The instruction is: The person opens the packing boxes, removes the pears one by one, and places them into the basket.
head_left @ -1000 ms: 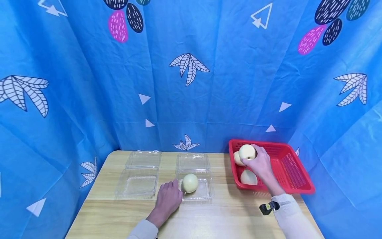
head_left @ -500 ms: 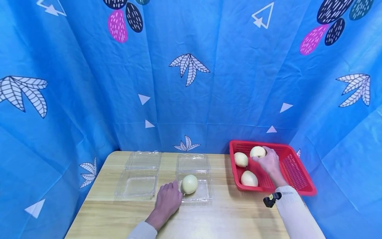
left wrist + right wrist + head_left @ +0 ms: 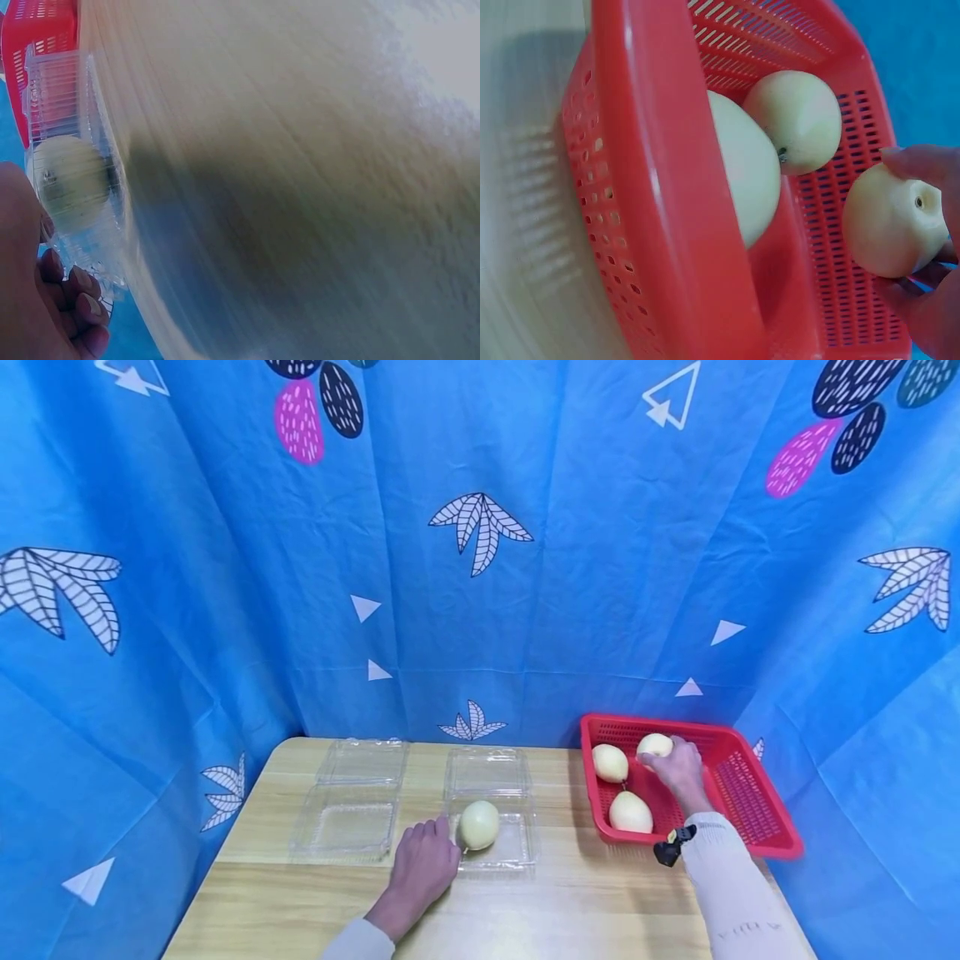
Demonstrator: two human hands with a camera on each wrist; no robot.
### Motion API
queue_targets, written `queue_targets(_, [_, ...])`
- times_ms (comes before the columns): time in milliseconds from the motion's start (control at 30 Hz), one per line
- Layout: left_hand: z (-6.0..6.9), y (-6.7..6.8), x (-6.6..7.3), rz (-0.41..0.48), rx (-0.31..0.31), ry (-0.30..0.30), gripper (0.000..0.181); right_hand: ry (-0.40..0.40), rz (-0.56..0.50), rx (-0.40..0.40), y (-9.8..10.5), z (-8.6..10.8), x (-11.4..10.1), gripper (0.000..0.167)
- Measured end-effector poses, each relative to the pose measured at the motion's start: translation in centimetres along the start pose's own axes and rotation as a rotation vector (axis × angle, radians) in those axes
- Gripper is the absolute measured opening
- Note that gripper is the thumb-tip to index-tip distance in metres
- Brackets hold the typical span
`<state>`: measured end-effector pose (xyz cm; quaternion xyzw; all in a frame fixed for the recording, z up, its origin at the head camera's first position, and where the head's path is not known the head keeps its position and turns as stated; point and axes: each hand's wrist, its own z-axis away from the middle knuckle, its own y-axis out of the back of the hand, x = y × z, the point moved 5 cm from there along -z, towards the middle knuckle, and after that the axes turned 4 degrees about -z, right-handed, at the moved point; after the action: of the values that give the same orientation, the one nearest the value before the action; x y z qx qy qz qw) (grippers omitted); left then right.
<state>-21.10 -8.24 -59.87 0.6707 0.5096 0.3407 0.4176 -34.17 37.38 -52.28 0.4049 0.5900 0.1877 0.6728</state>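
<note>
Inside the red basket [image 3: 750, 768], my right hand [image 3: 678, 774] holds a pale yellow pear [image 3: 892, 221] with fingers and thumb around its sides. Two more pears, one at the basket's left wall [image 3: 610, 763] and one near its front [image 3: 631, 812], lie beside it. Another pear [image 3: 478, 825] sits in the left part of an open clear plastic clamshell box [image 3: 513, 839]. My left hand [image 3: 423, 864] rests at that box's left edge, its fingers loosely curled in the left wrist view; whether they touch the rim I cannot tell.
A second open clear clamshell box [image 3: 352, 822] lies left of the first, lid toward the back. Both boxes and the basket stand on a wooden table [image 3: 540, 910]. A blue patterned curtain [image 3: 480, 627] hangs behind and at both sides.
My right hand has moved right and lower within the basket with the pear, uncovering the two pears at the left. The left hand has stayed by the box.
</note>
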Motion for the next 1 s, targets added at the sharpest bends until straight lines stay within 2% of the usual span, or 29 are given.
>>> queue_targets(100, [0.0, -0.1, -0.1, -0.014, 0.007, -0.008, 0.023, -0.038, -0.002, 0.003, -0.4, -0.3, 0.3, 0.059])
queue_targets(333, [-0.1, 0.2, -0.2, -0.022, 0.048, -0.015, 0.027, -0.110, -0.001, -0.025, -0.8, -0.9, 0.9, 0.073])
queue_targets(533, [-0.2, 0.3, -0.2, -0.015, 0.020, -0.007, 0.025, -0.120, 0.047, -0.042, -1.5, -1.3, 1.4, 0.066])
queue_targets(800, [0.1, 0.3, -0.2, 0.001, 0.050, -0.004, 0.030, -0.153, 0.108, -0.096, -2.6, -1.3, 2.1, 0.054])
queue_targets(1000, [0.1, 0.5, -0.3, -0.005, 0.052, 0.003, 0.028, -0.186, 0.112, -0.136, -3.2, -1.2, 2.0, 0.053])
